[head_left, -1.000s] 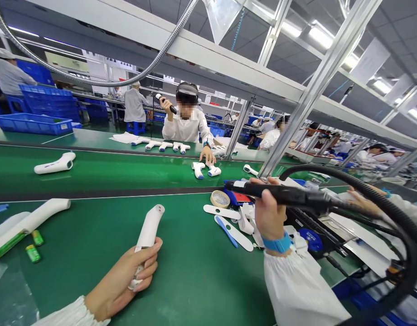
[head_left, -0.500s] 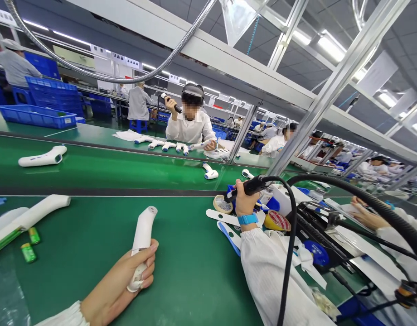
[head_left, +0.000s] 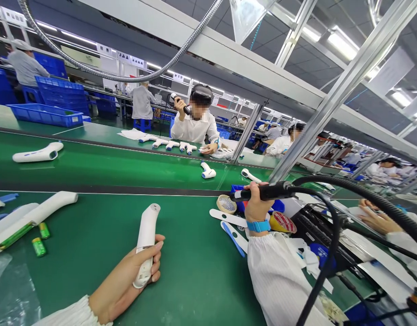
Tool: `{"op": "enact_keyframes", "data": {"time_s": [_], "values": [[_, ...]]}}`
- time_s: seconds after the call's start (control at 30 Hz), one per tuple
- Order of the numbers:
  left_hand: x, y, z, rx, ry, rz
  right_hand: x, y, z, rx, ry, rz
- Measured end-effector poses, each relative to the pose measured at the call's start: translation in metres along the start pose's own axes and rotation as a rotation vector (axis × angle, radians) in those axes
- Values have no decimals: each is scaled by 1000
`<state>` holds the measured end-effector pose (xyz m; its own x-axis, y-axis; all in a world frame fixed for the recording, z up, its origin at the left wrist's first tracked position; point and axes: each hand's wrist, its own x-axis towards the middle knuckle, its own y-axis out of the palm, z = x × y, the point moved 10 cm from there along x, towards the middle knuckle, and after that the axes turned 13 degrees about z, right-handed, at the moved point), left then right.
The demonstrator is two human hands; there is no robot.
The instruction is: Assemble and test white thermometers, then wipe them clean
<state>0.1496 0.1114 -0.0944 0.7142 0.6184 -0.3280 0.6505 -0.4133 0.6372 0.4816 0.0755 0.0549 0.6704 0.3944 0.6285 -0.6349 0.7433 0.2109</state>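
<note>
My left hand is wrapped round the lower end of a white infrared thermometer, which points up and away from me. The lower handle lies uncovered, showing its pale inside. At the right, my right hand grips a black electric screwdriver, its cable running off to the right. Held almost level, the screwdriver has its front end toward the left, over a roll of tape. White and blue flat strips lie just below that wrist.
At the left lie another thermometer, green batteries and a clear plastic bag. A green belt carries several thermometers. A metal post and a thick black hose stand at the right. A co-worker sits opposite.
My right hand has shifted slightly right and down, and the screwdriver has turned more level. My left hand keeps the thermometer, a little further right in view. The co-worker opposite has lowered one hand.
</note>
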Motion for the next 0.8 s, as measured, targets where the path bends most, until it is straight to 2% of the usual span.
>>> {"op": "enact_keyframes", "data": {"time_s": [0.13,0.23,0.3,0.4,0.5,0.63,0.8], "values": [[0,3,-3,6,23,20,-7,10,10,10,39,85],[-1,3,-5,17,30,-4,-24,21,30,69,45,107],[-1,2,-6,13,41,-19,-41,33,47,196,60,136],[1,0,-9,-13,80,-37,-70,60,65,424,180,229],[2,-2,-11,-52,113,-34,-96,81,78,539,260,317],[4,2,-11,-92,118,4,-116,95,87,552,264,404],[5,4,-9,-120,108,38,-124,99,86,495,279,416]]}}
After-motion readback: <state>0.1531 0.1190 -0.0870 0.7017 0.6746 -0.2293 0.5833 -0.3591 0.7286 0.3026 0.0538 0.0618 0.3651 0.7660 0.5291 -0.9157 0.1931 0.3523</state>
